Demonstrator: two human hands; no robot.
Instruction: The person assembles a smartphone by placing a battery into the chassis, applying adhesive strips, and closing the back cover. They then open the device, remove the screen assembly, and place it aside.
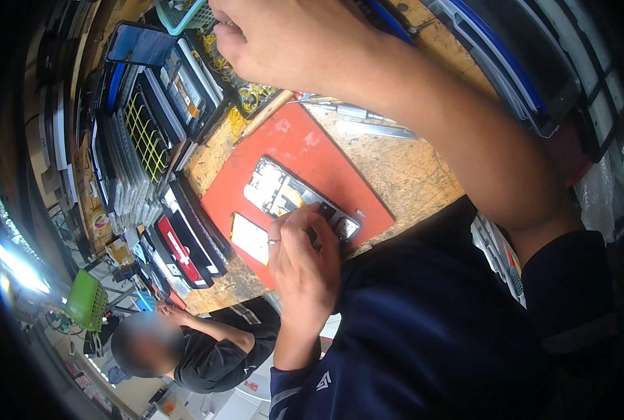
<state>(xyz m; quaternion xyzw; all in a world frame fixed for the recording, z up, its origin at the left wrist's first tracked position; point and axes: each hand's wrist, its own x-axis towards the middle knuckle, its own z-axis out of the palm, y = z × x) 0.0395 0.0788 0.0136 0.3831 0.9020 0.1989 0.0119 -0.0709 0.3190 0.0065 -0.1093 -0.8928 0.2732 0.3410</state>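
An opened smartphone (277,187) with its inner parts bare lies slantwise on a red work mat (291,136). My left hand (301,255), a ring on one finger, is closed over the phone's near end, fingers bent against it. Beside this hand a flat white rectangular piece with yellow edges (250,236) rests on the mat. My right hand (277,38) reaches far across, over the small parts by the green basket (186,15). Its fingers are curled and partly cut off by the upper edge; whatever they hold is hidden.
A wooden-handled tool (268,112), tweezers (375,129) and a screwdriver (350,110) lie along the mat's far edge. Yellow coiled cables (252,96) fill a tray. Stacked phone parts and boxes (186,245) line the left. Another person (207,357) sits at the bench's lower left.
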